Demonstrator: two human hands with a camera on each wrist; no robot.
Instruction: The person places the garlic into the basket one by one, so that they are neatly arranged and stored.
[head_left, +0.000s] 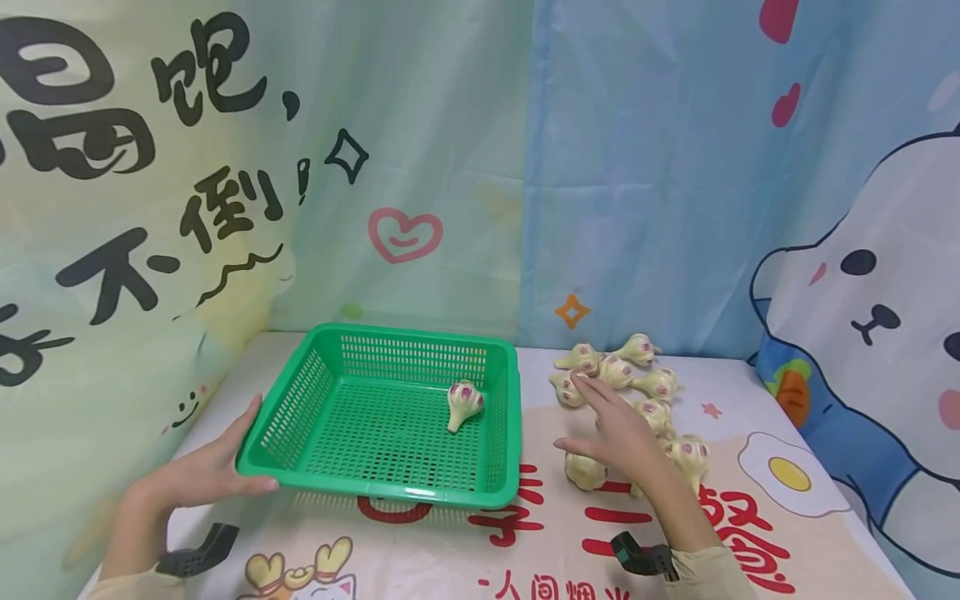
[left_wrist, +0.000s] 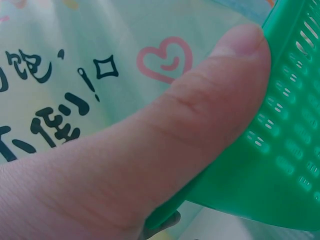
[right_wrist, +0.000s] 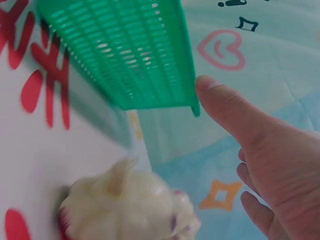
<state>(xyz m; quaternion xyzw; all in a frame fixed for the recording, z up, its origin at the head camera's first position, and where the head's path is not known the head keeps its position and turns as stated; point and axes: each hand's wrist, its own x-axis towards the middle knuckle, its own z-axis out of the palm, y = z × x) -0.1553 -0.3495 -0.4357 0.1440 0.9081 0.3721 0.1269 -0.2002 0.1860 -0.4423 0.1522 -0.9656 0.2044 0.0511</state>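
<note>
A green plastic basket point(head_left: 378, 498) stands on the table with one garlic bulb point(head_left: 465, 402) inside, near its right wall. At the basket's near left corner is my left hand point(head_left: 206, 471), its straight fingers along the outside of the rim and its thumb point(left_wrist: 200, 105) against the rim. Over a group of garlic bulbs point(head_left: 656, 383) on the right hovers my right hand point(head_left: 618, 429), thumb and fingers spread, holding nothing. One bulb point(right_wrist: 125, 205) lies close to that hand in the right wrist view. Some bulbs are partly hidden behind the right hand and forearm.
A printed cloth point(head_left: 420, 550) with red characters covers the table. Behind it hangs a printed curtain point(head_left: 450, 167). A fried egg print point(head_left: 791, 473) is near the right edge. Black bands with cameras point(head_left: 198, 550) sit on both wrists.
</note>
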